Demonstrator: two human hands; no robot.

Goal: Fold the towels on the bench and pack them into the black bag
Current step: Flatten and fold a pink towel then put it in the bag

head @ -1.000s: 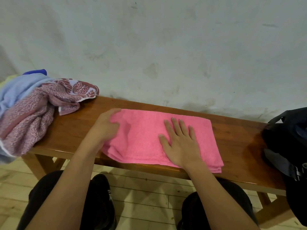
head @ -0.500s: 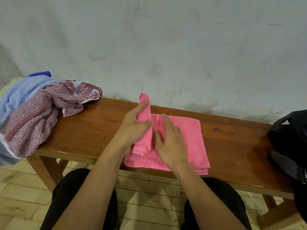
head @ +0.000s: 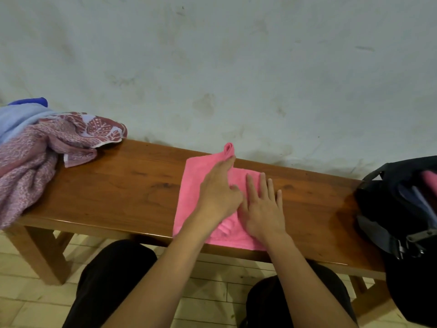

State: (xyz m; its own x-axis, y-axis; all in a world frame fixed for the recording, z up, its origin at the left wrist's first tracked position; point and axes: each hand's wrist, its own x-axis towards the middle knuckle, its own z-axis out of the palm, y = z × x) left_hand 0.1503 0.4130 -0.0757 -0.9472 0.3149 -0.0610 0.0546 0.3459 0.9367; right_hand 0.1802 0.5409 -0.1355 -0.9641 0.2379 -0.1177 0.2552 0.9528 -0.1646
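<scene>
Pink terry towel (head: 192,185), folded to a compact rectangle, mid brown wooden desk (head: 123,185); left hand (head: 218,195) pinching its raised far corner, right hand (head: 262,209) flat, fingers spread, pressing it.

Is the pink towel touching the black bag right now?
Apart. The head view shows a bare stretch of wooden bench between the pink towel under both hands and the black bag at the right end.

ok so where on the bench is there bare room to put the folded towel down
The widest bare stretch of bench lies between the heap of towels at the left end and the pink towel. A narrower patch sits between the pink towel and the black bag. Both ends are crowded.
</scene>
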